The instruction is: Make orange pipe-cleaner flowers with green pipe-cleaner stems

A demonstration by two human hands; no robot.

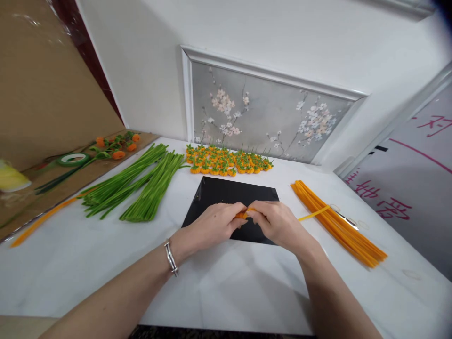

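Both of my hands meet above a black mat on the white table. Between their fingertips is a small orange piece, pinched by my left hand and my right hand. An orange strip stretches out to the right from behind my right hand, over a bundle of orange stems. My fingers partly cover the piece, so its full shape is hidden. A silver bracelet is on my left wrist.
Green stems lie in bundles at the left. Many small orange pieces with green tops stand behind the mat. Green tape and orange flowers rest on cardboard at far left. A framed floral panel is on the wall.
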